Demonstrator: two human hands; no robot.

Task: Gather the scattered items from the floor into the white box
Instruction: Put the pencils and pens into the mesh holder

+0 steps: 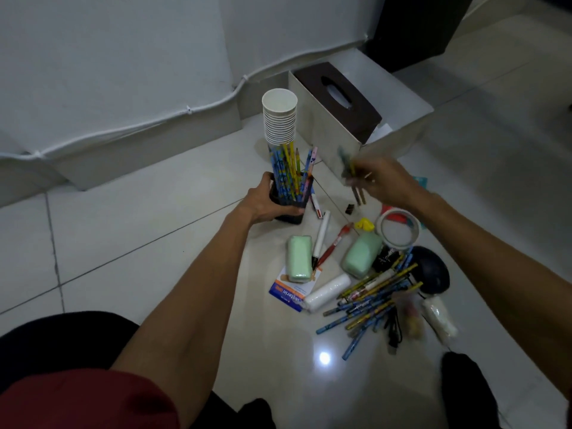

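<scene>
Entry, head view, dim light.

The left hand (266, 202) grips the dark pencil holder (294, 213). Its fingers are curled round the near wall and the thumb lies on the 9 o'clock side. The holder stands upright, packed with upright pencils. We cannot tell whether its base touches the floor (148, 230).

The right hand (388, 181) is at 3 o'clock of the holder and apart from it. It is motion-blurred. Its fingers pinch a small bundle of pencils (353, 178), tips pointing roughly down.

The white box (328, 137) sits at 1 o'clock of the holder. Its top is open, with a brown-lidded tissue box (337, 99) tilted inside. A stack of paper cups (279, 119) stands at 12 o'clock of the holder, just beside the box's 9 o'clock wall.

Still on the floor, at 4 to 5 o'clock of the holder:
- green block (298, 258) lying on a blue-and-white packet (286, 294)
- white marker (322, 239) and red pen (335, 244), crossing at their lower ends
- green bottle (362, 255) with a yellow cap
- tape roll (398, 229)
- white roll (326, 292)
- heap of loose pencils (371, 300)
- black mouse (431, 270) at the heap's 2 o'clock edge
- small binder clip (349, 209) below the right hand
</scene>
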